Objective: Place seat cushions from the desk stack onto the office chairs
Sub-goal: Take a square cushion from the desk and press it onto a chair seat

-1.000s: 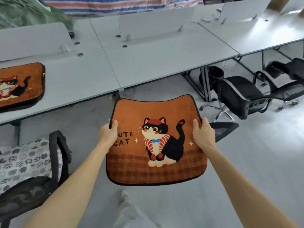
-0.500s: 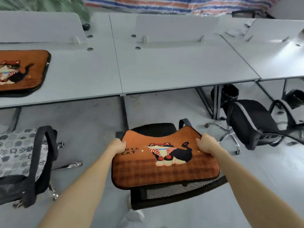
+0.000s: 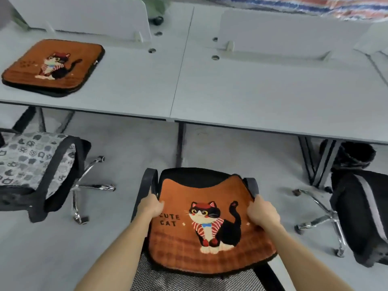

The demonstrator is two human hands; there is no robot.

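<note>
1. Left hand (image 3: 152, 206) and right hand (image 3: 262, 215) each grip a side edge of the cushion (image 3: 210, 232) — it lies on the chair (image 3: 189, 175), between the armrests (image 3: 148, 181).
2. Risk: near edge appears unseated — released so, it could slide off.

Your left hand (image 3: 151, 206) and right hand (image 3: 262, 213): fingertips curled under cushion (image 3: 210, 227) edges, out of sight. Cushion hid most of middle chair (image 3: 189, 175) seat; its mesh back ran off bottom edge. Stack (image 3: 52, 64) on desk (image 3: 252, 91): only top one showed whole, count beneath unclear, lettering blurred. Left chair (image 3: 31, 164) and right chair (image 3: 361, 217) were cut by side edges. Bin (image 3: 354, 156) blurred.
</note>
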